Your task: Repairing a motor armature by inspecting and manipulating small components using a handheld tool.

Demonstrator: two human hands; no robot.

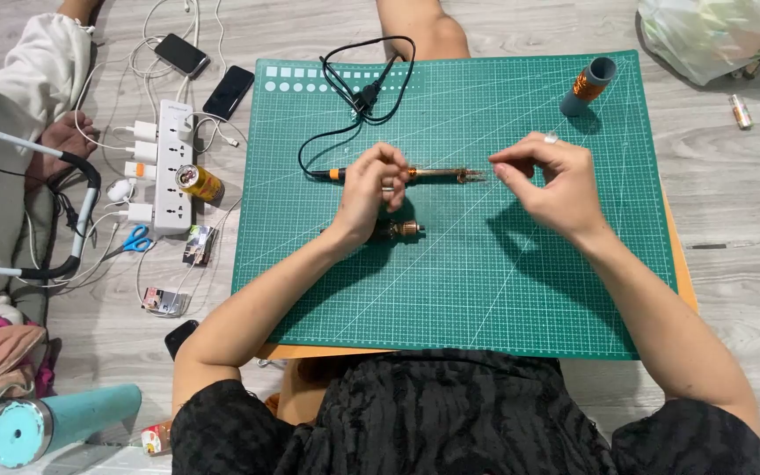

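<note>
You have one view only, from the camera worn on your head, facing almost straight down over your lap. It sits close enough that the green cutting mat point(485, 264) fills the middle of the frame, with your left hand point(369, 189) and right hand point(551, 180) just above its centre. Your forearms enter from the bottom edge. The wooden floor point(732, 193) shows on both sides, and a white power strip point(171, 167) lies at the left margin.

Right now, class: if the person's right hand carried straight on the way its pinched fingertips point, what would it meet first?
The right hand points left along the green cutting mat. It would probably meet the soldering iron's tip first, then the left hand, though height above the mat is unclear.
</note>
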